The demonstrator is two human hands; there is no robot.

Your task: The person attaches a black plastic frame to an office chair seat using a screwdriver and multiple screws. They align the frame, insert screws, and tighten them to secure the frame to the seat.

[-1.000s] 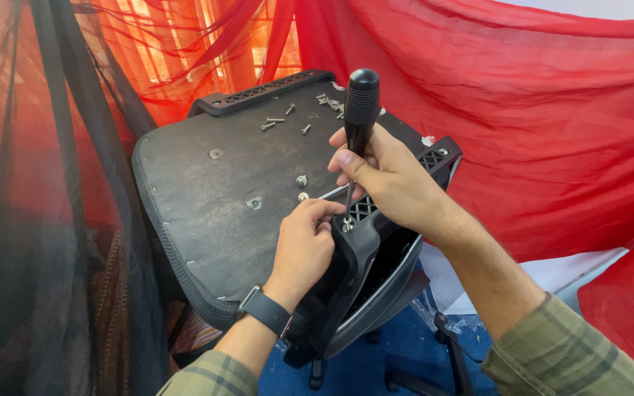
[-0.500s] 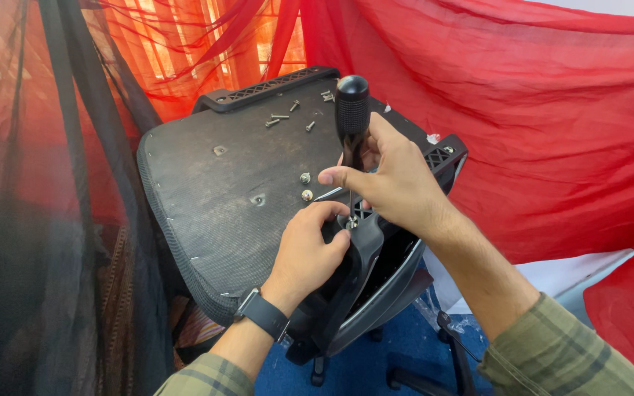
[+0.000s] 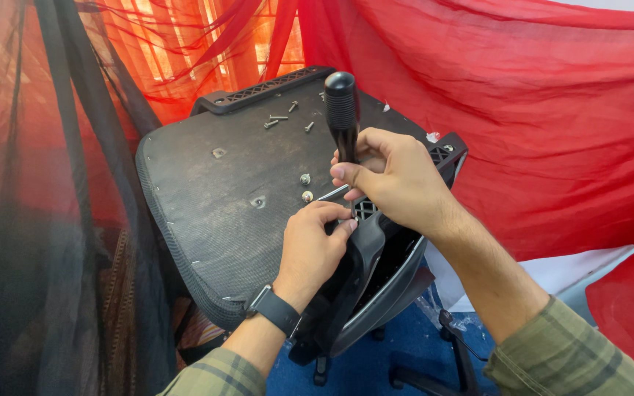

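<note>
An office chair lies tipped, its dark seat underside [image 3: 214,183] facing me. My right hand [image 3: 394,180] grips a black-handled screwdriver [image 3: 342,110], held upright with the tip down at the black armrest bracket [image 3: 372,235]. My left hand [image 3: 313,246], with a dark watch on the wrist, pinches a small part at the screwdriver tip against that bracket; the part itself is hidden by my fingers. Two fitted bolts [image 3: 305,187] sit in the seat just left of my hands.
Several loose screws [image 3: 279,119] lie on the seat near its far edge, beside the other armrest [image 3: 258,92]. Red cloth [image 3: 552,110] hangs behind and to the right, dark netting [image 3: 45,220] on the left. The chair base legs [image 3: 434,374] rest on blue floor.
The screwdriver handle has shifted slightly left and stands more upright. Both hands stay at the bracket.
</note>
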